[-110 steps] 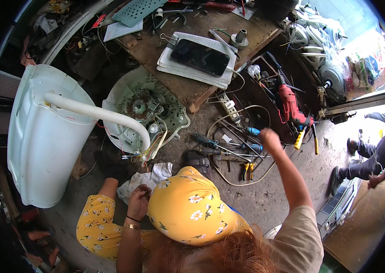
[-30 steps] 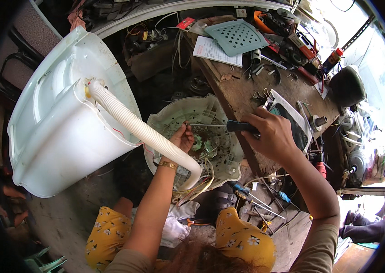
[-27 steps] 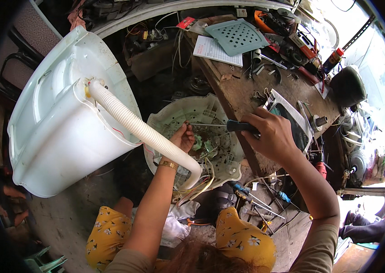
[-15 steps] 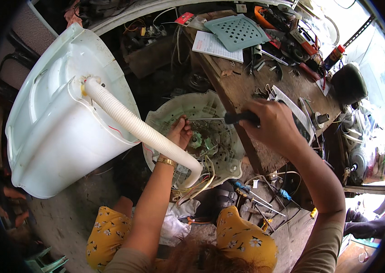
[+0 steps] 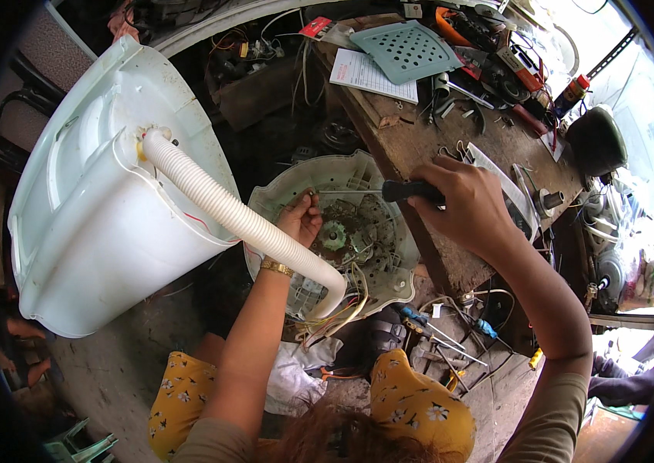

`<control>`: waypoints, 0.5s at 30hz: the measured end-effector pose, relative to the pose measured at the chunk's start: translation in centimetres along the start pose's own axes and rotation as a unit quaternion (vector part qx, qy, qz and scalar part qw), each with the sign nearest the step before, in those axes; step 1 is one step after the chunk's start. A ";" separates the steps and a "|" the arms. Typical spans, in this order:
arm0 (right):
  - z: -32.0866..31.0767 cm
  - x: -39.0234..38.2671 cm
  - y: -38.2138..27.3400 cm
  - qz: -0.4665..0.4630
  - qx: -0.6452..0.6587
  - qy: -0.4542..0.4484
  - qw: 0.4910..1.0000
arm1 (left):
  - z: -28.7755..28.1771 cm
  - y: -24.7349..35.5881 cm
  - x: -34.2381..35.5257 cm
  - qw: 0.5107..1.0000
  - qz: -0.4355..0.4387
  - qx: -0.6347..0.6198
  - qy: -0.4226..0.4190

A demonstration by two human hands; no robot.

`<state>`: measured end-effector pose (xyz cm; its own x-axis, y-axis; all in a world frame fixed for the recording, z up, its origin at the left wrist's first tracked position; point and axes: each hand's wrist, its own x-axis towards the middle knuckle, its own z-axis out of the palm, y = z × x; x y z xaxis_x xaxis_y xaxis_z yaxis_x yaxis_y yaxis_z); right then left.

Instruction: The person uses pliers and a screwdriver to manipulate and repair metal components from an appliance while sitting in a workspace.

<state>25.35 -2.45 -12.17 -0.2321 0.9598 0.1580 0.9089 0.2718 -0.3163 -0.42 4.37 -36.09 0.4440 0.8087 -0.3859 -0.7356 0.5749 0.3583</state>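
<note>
Your right hand (image 5: 462, 202) wrapped the screwdriver's (image 5: 403, 190) handle, right of centre. Mid-frame, your left hand (image 5: 301, 219) pinched its tip above the pale housing (image 5: 342, 171), seemingly steadying it

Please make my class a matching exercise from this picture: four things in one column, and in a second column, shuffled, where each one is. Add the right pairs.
Things
1. Black-handled screwdriver
2. White corrugated hose
3. Perforated blue-green panel
4. Gold-coloured wristband

Places
A. On the wooden workbench
B. Around the wrist of the left hand
C. In the grip of the right hand
D. Reaching from the white plastic casing to the round plastic base

Right pairs: 1-C, 2-D, 3-A, 4-B
</note>
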 end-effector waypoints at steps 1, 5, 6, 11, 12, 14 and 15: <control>0.1 0.0 0.0 -0.001 -0.003 -0.003 1.000 | -0.1 -0.1 0.0 1.000 -0.004 -0.003 -0.004; 0.1 -0.3 0.0 -0.007 -0.016 0.007 1.000 | -0.1 -0.4 0.1 0.999 -0.040 -0.019 -0.029; 0.2 -0.2 0.0 -0.006 -0.009 0.006 1.000 | -0.2 -0.5 0.2 0.998 -0.040 -0.025 -0.032; 0.2 -0.2 0.0 0.008 0.023 -0.002 1.000 | -0.5 -0.7 0.2 0.996 -0.044 -0.053 -0.057; 0.3 -0.2 0.1 0.007 0.027 0.003 1.000 | -0.4 -0.8 0.2 0.995 -0.044 -0.063 -0.062; 0.2 -0.3 0.3 0.006 0.035 0.014 0.999 | -0.3 -1.1 0.1 0.993 -0.044 -0.083 -0.073; 0.2 -0.3 0.4 0.013 0.031 0.004 0.999 | -0.2 -1.1 0.1 0.992 -0.040 -0.094 -0.074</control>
<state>25.72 -2.61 -12.56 -0.2065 0.9659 0.1562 0.8908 0.2516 -0.3783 0.32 3.74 -36.70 0.5657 0.7783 -0.2726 -0.7707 0.6165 0.1610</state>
